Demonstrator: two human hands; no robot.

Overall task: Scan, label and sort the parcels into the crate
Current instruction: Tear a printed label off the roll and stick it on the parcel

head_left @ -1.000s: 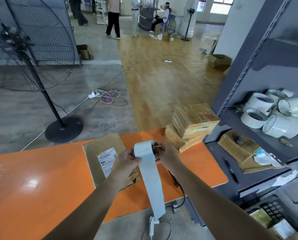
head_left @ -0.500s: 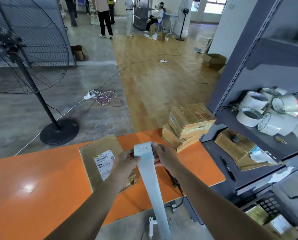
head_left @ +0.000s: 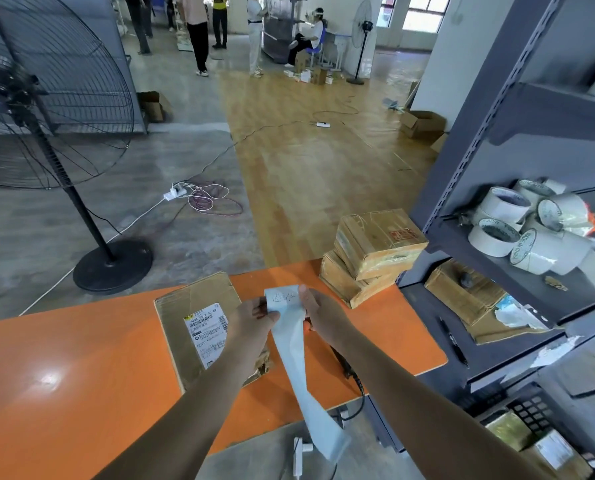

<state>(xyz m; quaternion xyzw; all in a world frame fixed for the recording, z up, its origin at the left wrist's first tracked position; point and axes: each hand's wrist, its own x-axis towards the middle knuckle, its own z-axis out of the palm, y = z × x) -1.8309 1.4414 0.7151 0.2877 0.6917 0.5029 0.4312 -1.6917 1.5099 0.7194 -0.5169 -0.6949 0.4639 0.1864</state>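
A long pale blue-white label strip (head_left: 294,344) hangs from both my hands over the orange table (head_left: 64,375). My left hand (head_left: 254,322) pinches its top left edge and my right hand (head_left: 318,315) pinches its top right edge; handwriting shows on the top end. Under my left hand lies a flat brown parcel (head_left: 192,306) with a printed shipping label (head_left: 206,329). Two more brown parcels (head_left: 372,251) are stacked at the table's far right corner. No crate is in view.
A grey metal shelf unit (head_left: 496,133) stands at the right, holding tape rolls (head_left: 524,230), a cardboard parcel (head_left: 462,292) and a pen (head_left: 453,341). A large pedestal fan (head_left: 46,109) stands left beyond the table. Cables and a power strip (head_left: 176,194) lie on the floor. Several people are far off.
The strip's top end has been pulled flatter between my hands, and the handwritten part now faces up. The hanging tail has swung slightly to the right. The parcels stayed put.
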